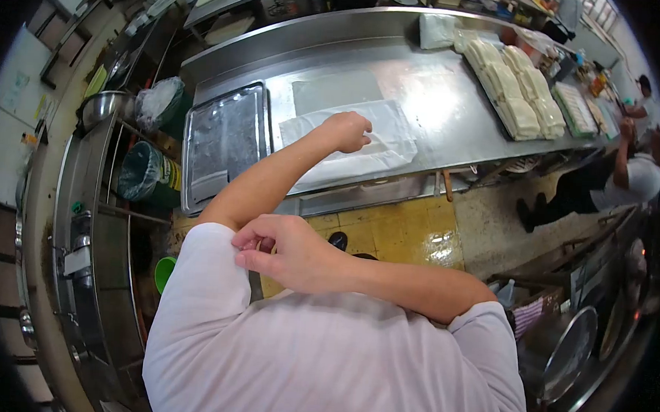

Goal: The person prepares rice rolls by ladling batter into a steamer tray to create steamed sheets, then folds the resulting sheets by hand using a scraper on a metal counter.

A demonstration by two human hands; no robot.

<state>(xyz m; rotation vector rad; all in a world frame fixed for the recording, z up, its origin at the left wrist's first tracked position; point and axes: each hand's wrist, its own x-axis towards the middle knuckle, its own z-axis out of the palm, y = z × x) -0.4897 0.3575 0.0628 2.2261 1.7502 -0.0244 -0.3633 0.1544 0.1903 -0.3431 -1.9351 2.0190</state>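
Observation:
My left hand (345,132) is stretched out over a thin white sheet (393,138), cloth or plastic, that lies creased on the steel table (433,81). Its fingers are loosely curled, and nothing shows in them. My right hand (294,252) crosses in front of my chest, its fingers pinched at the cuff of my left white sleeve (211,263). To the left of the sheet sits a shallow metal tray (229,137), wet or shiny inside. A pale, flat translucent sheet (336,91) lies just behind the white one.
Rows of pale wrapped slabs (515,92) fill a tray at the table's right, beside a plastic bag (437,32). Lined bins (141,170) and a steel rack stand left. A person (630,177) is at the right, near a large round metal pan (561,352).

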